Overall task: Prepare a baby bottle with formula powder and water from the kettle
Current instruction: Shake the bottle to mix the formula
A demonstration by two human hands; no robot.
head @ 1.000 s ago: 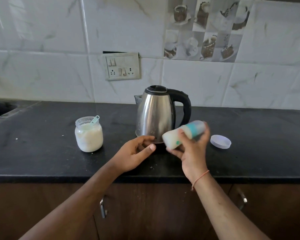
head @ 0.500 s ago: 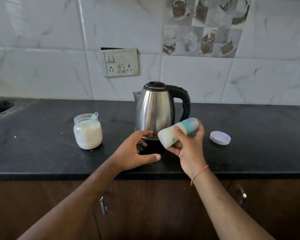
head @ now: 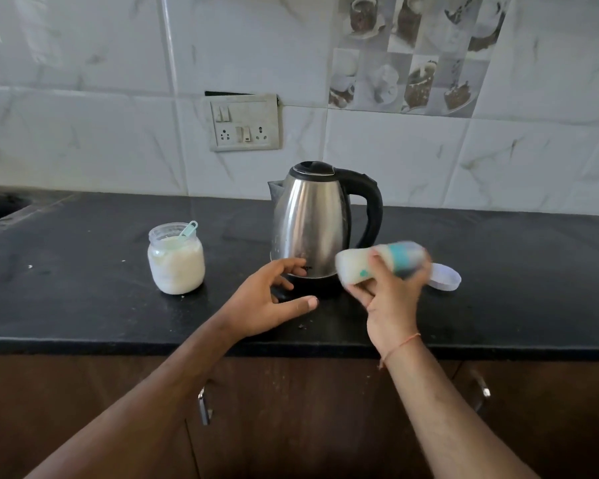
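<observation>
Right hand [head: 391, 299] grip clamped on tilted, blurred bottle [head: 377, 262]; left hand [head: 267, 302] grip apart above bench [head: 83, 305], near kettle [head: 311, 223].

Baby bottle [head: 381, 262] motion-blurred in right hand [head: 391, 302], white lid [head: 444, 277] partly hidden behind it

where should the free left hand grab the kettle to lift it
By the black handle, not the steel body. It arches off the right side of the kettle, leaving an open loop for the fingers. The left hand would have to cross in front, and the right hand, nearer it, holds the baby bottle.
</observation>
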